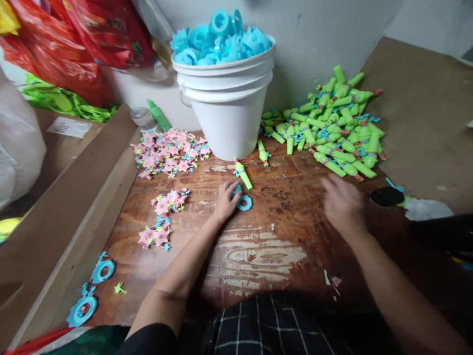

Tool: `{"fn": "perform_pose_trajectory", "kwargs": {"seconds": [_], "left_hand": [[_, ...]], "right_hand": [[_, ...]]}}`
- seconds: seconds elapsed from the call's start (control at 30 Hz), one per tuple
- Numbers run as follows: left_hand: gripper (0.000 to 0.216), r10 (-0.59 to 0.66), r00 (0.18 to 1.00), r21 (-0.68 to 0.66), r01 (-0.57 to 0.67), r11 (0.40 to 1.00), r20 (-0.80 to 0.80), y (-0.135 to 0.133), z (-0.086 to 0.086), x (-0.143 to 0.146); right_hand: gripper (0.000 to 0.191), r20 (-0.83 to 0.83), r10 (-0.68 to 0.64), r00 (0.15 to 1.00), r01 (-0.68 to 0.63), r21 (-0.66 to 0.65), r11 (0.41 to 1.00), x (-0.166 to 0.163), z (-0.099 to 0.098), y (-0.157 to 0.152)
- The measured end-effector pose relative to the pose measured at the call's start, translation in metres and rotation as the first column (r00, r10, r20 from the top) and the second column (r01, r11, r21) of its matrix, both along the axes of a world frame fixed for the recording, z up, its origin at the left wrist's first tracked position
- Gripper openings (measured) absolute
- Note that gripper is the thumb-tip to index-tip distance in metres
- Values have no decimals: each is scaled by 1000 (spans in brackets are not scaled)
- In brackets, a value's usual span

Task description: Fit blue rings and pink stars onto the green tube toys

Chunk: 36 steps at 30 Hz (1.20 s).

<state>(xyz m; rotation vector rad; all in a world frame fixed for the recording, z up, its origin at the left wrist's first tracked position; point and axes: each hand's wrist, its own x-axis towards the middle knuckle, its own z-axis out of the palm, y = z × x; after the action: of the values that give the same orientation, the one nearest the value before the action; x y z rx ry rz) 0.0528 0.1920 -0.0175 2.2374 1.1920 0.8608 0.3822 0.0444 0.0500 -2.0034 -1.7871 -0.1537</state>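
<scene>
My left hand [226, 201] rests on the table with its fingers closed on a blue toothed plastic ring [237, 190]. Right beside its fingertips lies another blue ring [244, 202], flat on the wood. Just beyond is a light-green plastic tube piece [243, 174] with a reddish tip, and a second green tube piece [263, 153] lies near the bucket. Smeared by motion, my right hand [343, 204] is over the table in front of a heap of green tube pieces [332, 123]. Its fingers look stretched out, and I see nothing in them.
A white bucket [229, 118] full of blue rings stands at the back. Pink star-shaped pieces [170, 150] are heaped left of it, with smaller clusters [157, 235] nearer. Blue rings [103, 270] lie by the wooden ledge [84, 207]. A black oval object [387, 196] sits right.
</scene>
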Motion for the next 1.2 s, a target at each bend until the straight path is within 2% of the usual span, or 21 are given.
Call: {"fn": "perform_pose_trajectory", "kwargs": {"seconds": [0.07,0.13,0.2,0.27,0.33,0.43,0.53,0.67,0.73,0.77,0.83,0.87,0.9,0.97,1.03,1.07,1.1,1.13,1.2], "left_hand": [[34,3,998,27,-5,1000,64,-19,2,4],[35,-2,990,66,-7,998,142,-38,5,2],[42,-14,984,95,-3,996,176,-55,7,-4],[57,4,990,84,-16,996,143,-70,6,-13],[68,34,997,12,-35,999,66,-81,5,-23],[62,69,997,-126,-63,990,46,-88,6,-32],[45,87,973,-195,-45,980,214,-89,16,-31],[40,159,872,-245,-47,968,464,-88,32,-19],[47,288,751,-353,-78,932,595,-88,36,-12],[51,365,659,-438,-60,897,658,-88,38,-9],[57,507,447,-592,64,804,737,-90,43,-2],[56,558,351,-633,148,760,752,-93,46,2],[56,589,281,-649,231,725,758,-96,49,5],[58,613,220,-647,355,675,759,-106,56,11],[63,620,222,-648,420,635,752,-121,62,14],[66,617,230,-647,429,630,753,-129,63,14],[68,608,238,-643,429,634,758,-137,64,13],[70,592,246,-635,427,644,767,-145,64,12],[76,533,289,-606,433,667,795,-155,63,4]], "right_hand": [[59,47,158,986,-154,-72,985,-13,-6,67],[73,42,229,973,-215,-220,952,-30,-9,137],[70,30,254,967,-237,-270,933,-44,-10,193],[60,16,255,967,-239,-306,922,-53,-10,223],[49,-1,241,971,-227,-336,914,-55,-10,231],[30,-37,197,980,-197,-340,919,-49,-10,214],[11,-117,137,984,-169,-340,925,-38,-14,181],[25,-276,36,961,-138,-359,923,-39,-20,119],[33,-385,21,923,-161,-336,928,-56,-20,77],[37,-450,33,892,-194,-318,928,-69,-20,55],[39,-723,110,682,-338,-179,924,-100,-17,12],[37,-759,166,629,-395,-129,909,-117,-16,-6],[35,-748,212,629,-411,-88,908,-132,-15,-22],[34,-695,230,681,-373,-60,926,-157,-14,-44],[37,-679,203,706,-313,-43,949,-173,-13,-54],[39,-705,185,685,-295,-36,955,-177,-13,-55],[40,-756,161,634,-295,-44,955,-180,-12,-54],[40,-830,115,546,-315,-76,946,-182,-11,-53],[41,-965,-78,252,-431,-184,884,-185,-8,-48]]}}
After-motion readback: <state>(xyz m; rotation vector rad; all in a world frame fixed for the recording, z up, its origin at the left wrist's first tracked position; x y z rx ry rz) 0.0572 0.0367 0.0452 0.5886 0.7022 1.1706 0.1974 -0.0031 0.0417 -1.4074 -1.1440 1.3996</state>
